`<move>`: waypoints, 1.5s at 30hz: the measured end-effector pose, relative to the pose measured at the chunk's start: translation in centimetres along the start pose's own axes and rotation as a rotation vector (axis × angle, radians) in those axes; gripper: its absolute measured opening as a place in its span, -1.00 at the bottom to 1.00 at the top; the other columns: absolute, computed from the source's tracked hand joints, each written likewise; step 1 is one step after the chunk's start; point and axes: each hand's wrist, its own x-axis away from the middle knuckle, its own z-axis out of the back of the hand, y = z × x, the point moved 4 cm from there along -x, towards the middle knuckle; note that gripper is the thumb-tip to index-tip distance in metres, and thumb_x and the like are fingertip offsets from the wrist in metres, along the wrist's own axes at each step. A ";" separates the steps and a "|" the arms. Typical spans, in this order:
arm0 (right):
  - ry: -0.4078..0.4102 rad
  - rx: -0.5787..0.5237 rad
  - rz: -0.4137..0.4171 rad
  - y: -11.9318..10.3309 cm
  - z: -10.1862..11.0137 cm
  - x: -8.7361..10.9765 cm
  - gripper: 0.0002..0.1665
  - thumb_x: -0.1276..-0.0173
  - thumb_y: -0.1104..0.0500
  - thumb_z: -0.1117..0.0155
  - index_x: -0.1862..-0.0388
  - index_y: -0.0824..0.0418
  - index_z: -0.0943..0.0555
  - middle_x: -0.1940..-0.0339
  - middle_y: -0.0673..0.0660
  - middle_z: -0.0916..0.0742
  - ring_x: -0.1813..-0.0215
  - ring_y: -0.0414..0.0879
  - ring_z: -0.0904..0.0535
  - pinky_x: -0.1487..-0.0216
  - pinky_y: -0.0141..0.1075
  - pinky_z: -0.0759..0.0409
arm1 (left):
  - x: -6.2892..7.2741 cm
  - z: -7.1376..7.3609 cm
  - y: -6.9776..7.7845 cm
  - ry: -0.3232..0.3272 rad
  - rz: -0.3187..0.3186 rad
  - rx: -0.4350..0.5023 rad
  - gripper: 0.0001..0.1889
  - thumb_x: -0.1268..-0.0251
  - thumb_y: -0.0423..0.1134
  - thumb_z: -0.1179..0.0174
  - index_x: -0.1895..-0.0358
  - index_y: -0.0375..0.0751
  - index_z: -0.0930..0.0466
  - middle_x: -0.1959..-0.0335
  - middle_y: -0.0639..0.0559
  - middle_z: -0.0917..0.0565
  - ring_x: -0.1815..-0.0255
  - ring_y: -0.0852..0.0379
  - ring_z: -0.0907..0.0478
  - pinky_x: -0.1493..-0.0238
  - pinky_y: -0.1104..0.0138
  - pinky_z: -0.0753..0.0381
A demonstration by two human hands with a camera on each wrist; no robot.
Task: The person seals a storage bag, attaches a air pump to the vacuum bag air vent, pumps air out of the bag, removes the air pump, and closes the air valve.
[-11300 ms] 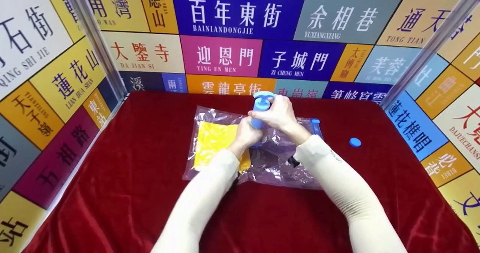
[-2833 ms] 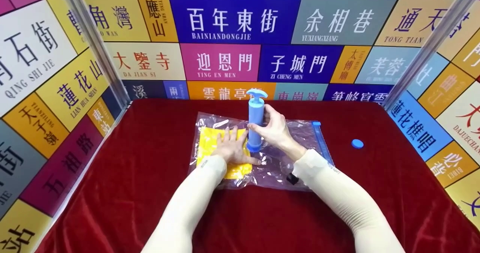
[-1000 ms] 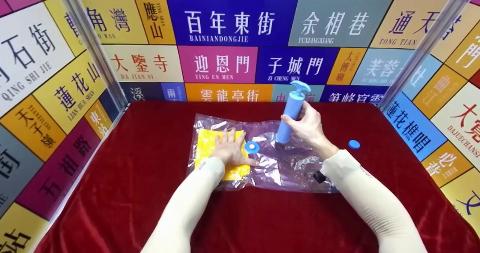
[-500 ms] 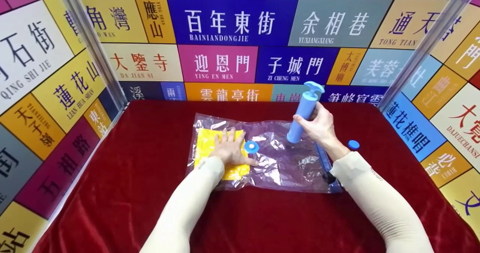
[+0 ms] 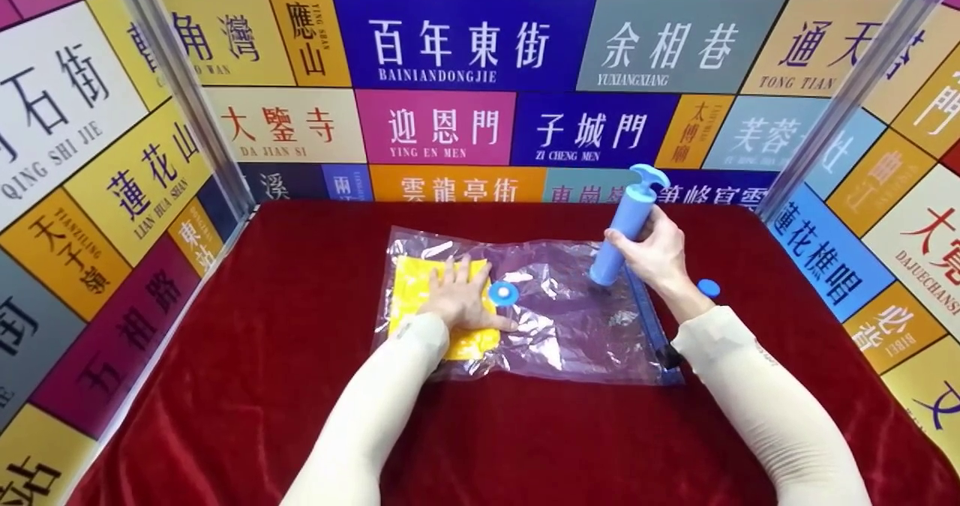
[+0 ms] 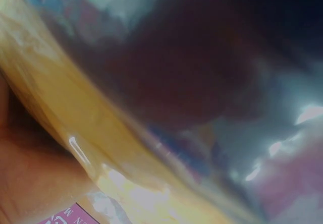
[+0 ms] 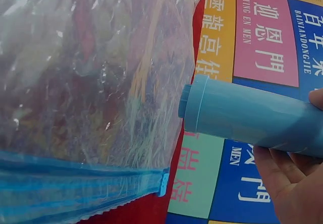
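My left hand [image 5: 459,302] lies with spread fingers on a clear plastic vacuum bag [image 5: 555,352], over the folded yellow item [image 5: 411,285] inside. Beside its fingers, a round blue valve [image 5: 503,293] is exposed on the bag. My right hand [image 5: 658,251] grips the barrel of a light-blue hand pump [image 5: 624,229], tilted, T-handle up, above the bag's right part. The right wrist view shows the pump's nozzle end [image 7: 194,105] off the valve and pointing toward the bag. In the left wrist view, blurred yellow material [image 6: 86,113] lies close to the lens.
A blue zip strip [image 5: 646,315] closes the bag's right edge, with a slider [image 7: 162,182] at its end. To the right, a round blue cap [image 5: 708,288] lies on the red velvet cloth [image 5: 247,356]. Panels with printed characters [image 5: 461,41] stand behind and at both sides.
Both hands were on the pump at first; then the left hand flattened on the bag. The right hand has lifted the pump off the valve and carried it right, tilting it.
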 end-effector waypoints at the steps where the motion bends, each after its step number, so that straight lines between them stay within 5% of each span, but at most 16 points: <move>1: 0.002 0.001 -0.002 0.1 0.1 0.0 -0.30 -0.43 0.01 -0.62 -0.38 0.36 -0.61 -0.18 0.38 -0.88 -0.16 0.21 -0.85 -0.07 -0.29 -0.77 | 0.0 0.0 0.0 0.005 0.000 -0.001 0.45 -0.07 0.80 -0.31 -0.91 0.23 0.20 -0.95 -0.24 0.23 -0.95 -0.42 0.30 -0.92 -0.34 0.30; 8: 0.014 0.013 -0.028 1.0 1.2 -0.2 -0.24 -0.45 -0.05 -0.62 -0.43 0.33 -0.59 -0.24 0.38 -0.85 -0.21 0.26 -0.84 -0.29 0.11 -0.84 | 0.2 0.0 0.0 0.007 -0.008 0.004 0.43 -0.10 0.75 -0.34 -0.91 0.20 0.18 -0.95 -0.23 0.22 -0.96 -0.40 0.30 -0.93 -0.31 0.31; 15: 0.082 0.038 -0.055 2.2 2.6 -0.9 -0.29 -0.42 -0.02 -0.62 -0.39 0.30 -0.63 -0.19 0.36 -0.87 -0.16 0.17 -0.82 -0.13 -0.27 -0.70 | 0.0 0.0 -0.1 -0.003 -0.011 0.002 0.44 -0.11 0.77 -0.30 -0.91 0.20 0.21 -0.94 -0.23 0.25 -0.95 -0.41 0.32 -0.92 -0.32 0.33; 24: 0.105 0.077 -0.098 4.1 4.0 -1.9 -0.25 -0.41 0.00 -0.58 -0.45 0.31 -0.59 -0.27 0.43 -0.83 -0.28 0.32 -0.77 -0.44 0.18 -0.70 | -0.2 0.0 -0.2 0.004 -0.004 0.003 0.46 -0.07 0.78 -0.32 -0.91 0.21 0.20 -0.95 -0.23 0.26 -0.95 -0.41 0.33 -0.92 -0.32 0.34; 45: 0.119 0.139 -0.156 7.7 5.3 -2.6 -0.21 -0.45 -0.02 -0.52 -0.53 0.31 -0.54 -0.38 0.43 -0.78 -0.39 0.37 -0.73 -0.57 0.20 -0.65 | -0.2 -0.1 -0.1 -0.010 -0.003 -0.003 0.45 -0.09 0.78 -0.31 -0.91 0.21 0.22 -0.95 -0.22 0.25 -0.96 -0.39 0.31 -0.93 -0.31 0.32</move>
